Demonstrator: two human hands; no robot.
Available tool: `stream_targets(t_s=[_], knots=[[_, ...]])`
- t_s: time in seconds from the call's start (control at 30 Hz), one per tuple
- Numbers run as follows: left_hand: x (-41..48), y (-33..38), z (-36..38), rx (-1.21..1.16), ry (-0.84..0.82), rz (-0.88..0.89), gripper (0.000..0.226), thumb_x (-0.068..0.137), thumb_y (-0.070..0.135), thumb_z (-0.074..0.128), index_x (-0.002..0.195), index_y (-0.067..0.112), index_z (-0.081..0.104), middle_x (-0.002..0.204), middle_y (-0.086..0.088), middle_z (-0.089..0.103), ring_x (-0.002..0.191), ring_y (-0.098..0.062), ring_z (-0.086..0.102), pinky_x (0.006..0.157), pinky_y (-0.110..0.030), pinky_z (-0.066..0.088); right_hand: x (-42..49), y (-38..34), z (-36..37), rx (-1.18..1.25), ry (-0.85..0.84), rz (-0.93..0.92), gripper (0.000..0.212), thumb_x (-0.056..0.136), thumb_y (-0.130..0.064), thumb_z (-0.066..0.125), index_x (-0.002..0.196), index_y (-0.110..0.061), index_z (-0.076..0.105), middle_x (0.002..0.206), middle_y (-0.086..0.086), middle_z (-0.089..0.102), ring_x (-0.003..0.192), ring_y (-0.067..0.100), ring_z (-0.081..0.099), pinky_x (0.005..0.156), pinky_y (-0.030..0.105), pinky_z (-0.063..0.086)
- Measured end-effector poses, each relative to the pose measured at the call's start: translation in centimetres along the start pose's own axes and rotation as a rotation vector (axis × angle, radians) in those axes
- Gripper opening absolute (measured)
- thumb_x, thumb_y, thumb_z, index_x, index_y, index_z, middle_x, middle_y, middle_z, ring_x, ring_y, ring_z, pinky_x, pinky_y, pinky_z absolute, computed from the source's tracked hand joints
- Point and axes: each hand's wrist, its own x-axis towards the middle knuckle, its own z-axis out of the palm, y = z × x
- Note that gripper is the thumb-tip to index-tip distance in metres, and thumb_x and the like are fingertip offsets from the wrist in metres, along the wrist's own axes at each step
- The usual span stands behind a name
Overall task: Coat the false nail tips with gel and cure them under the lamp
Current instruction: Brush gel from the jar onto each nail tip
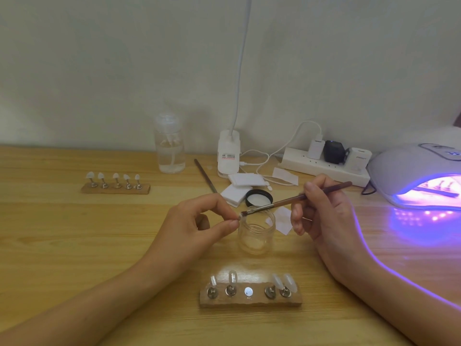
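Observation:
My left hand (199, 223) pinches a small clear nail tip (240, 217) between thumb and forefinger, just above the open glass gel jar (257, 233). My right hand (321, 211) grips a brown brush (299, 197) whose bristles touch the tip. In front of me lies a wooden holder (250, 299) with several tips on metal stands and one bare magnet in its middle. A second holder (116, 188) with several tips sits at the far left. The curing lamp (419, 176) glows violet at the right, with a holder inside.
The jar's black lid (259, 198) and white pads (245, 181) lie behind the jar, beside a spare brush (205, 175). A pump bottle (170, 144), a desk lamp base (228, 153) and a power strip (324, 167) with cables line the wall.

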Motion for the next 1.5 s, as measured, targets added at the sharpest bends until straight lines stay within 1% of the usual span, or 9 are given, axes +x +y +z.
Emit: stream_targets(t_s=[0.13, 0.27, 0.4, 0.77, 0.9, 1.07, 1.2, 1.37, 1.5], knots=[[0.0, -0.02, -0.05, -0.004, -0.004, 0.005, 0.013, 0.081, 0.013, 0.077, 0.074, 0.022, 0.071, 0.047, 0.022, 0.051, 0.045, -0.004, 0.033, 0.048, -0.009, 0.03, 0.04, -0.07, -0.19, 0.01, 0.038, 0.002, 0.021, 0.09, -0.032, 0.057, 0.069, -0.027, 0.056, 0.056, 0.003, 0.057, 0.046, 0.014, 0.052, 0.043, 0.021, 0.044], [0.02, 0.04, -0.04, -0.002, -0.008, 0.015, 0.009, 0.081, 0.013, 0.077, 0.076, 0.019, 0.071, 0.047, 0.024, 0.051, 0.044, -0.004, 0.033, 0.048, -0.007, 0.03, 0.05, 0.11, -0.12, 0.022, -0.016, -0.003, 0.021, 0.093, -0.031, 0.056, 0.073, -0.025, 0.057, 0.058, 0.004, 0.058, 0.048, 0.014, 0.054, 0.044, 0.021, 0.045], [0.02, -0.01, -0.03, -0.006, -0.01, 0.015, 0.01, 0.081, 0.014, 0.077, 0.076, 0.02, 0.072, 0.048, 0.024, 0.052, 0.044, -0.003, 0.033, 0.048, -0.007, 0.03, 0.16, 0.09, -0.32, -0.004, 0.044, 0.023, 0.02, 0.089, -0.032, 0.057, 0.07, -0.025, 0.055, 0.057, 0.004, 0.056, 0.047, 0.015, 0.053, 0.044, 0.021, 0.045], [0.08, -0.05, -0.07, -0.009, -0.026, 0.008, 0.013, 0.08, 0.019, 0.077, 0.076, 0.029, 0.071, 0.064, 0.024, 0.064, 0.046, -0.002, 0.035, 0.049, -0.008, 0.033, -0.03, -0.11, -0.22, 0.003, 0.049, -0.007, 0.021, 0.09, -0.032, 0.057, 0.07, -0.024, 0.055, 0.056, 0.005, 0.056, 0.046, 0.016, 0.053, 0.044, 0.022, 0.045], [0.08, -0.09, -0.01, -0.023, -0.027, 0.01, 0.008, 0.077, 0.025, 0.077, 0.076, 0.03, 0.071, 0.066, 0.025, 0.065, 0.045, -0.002, 0.035, 0.048, -0.008, 0.032, -0.11, -0.12, 0.07, -0.002, -0.003, -0.027, 0.022, 0.093, -0.031, 0.056, 0.073, -0.023, 0.055, 0.057, 0.006, 0.058, 0.046, 0.018, 0.054, 0.044, 0.023, 0.046], [0.05, -0.19, -0.05, -0.032, -0.036, 0.007, 0.006, 0.076, 0.029, 0.077, 0.077, 0.031, 0.071, 0.07, 0.022, 0.068, 0.047, -0.003, 0.034, 0.049, -0.009, 0.034, -0.11, -0.15, -0.04, -0.005, 0.058, -0.014, 0.021, 0.089, -0.031, 0.057, 0.069, -0.025, 0.055, 0.056, 0.005, 0.056, 0.045, 0.016, 0.052, 0.044, 0.022, 0.045], [0.1, -0.15, -0.01, -0.059, -0.039, 0.004, 0.012, 0.07, 0.039, 0.073, 0.078, 0.029, 0.071, 0.078, 0.017, 0.071, 0.048, -0.003, 0.035, 0.05, -0.012, 0.036, -0.18, -0.17, 0.12, 0.024, -0.006, -0.033, 0.021, 0.09, -0.034, 0.059, 0.073, -0.024, 0.054, 0.057, 0.006, 0.057, 0.046, 0.017, 0.054, 0.045, 0.023, 0.046], [0.11, -0.04, 0.06, -0.084, -0.042, -0.012, 0.013, 0.068, 0.037, 0.074, 0.077, 0.027, 0.071, 0.076, 0.016, 0.071, 0.049, -0.004, 0.035, 0.05, -0.013, 0.035, -0.14, -0.16, -0.11, -0.019, 0.073, -0.017, 0.023, 0.092, -0.029, 0.055, 0.069, -0.025, 0.054, 0.055, 0.004, 0.056, 0.045, 0.015, 0.052, 0.043, 0.022, 0.044], [0.11, -0.01, 0.06, -0.087, -0.048, -0.013, 0.012, 0.069, 0.037, 0.074, 0.076, 0.028, 0.072, 0.073, 0.018, 0.07, 0.048, -0.004, 0.034, 0.049, -0.011, 0.034, -0.21, -0.19, 0.09, 0.019, -0.006, -0.033, 0.021, 0.091, -0.033, 0.059, 0.075, -0.021, 0.053, 0.057, 0.005, 0.057, 0.046, 0.016, 0.053, 0.044, 0.022, 0.045]])
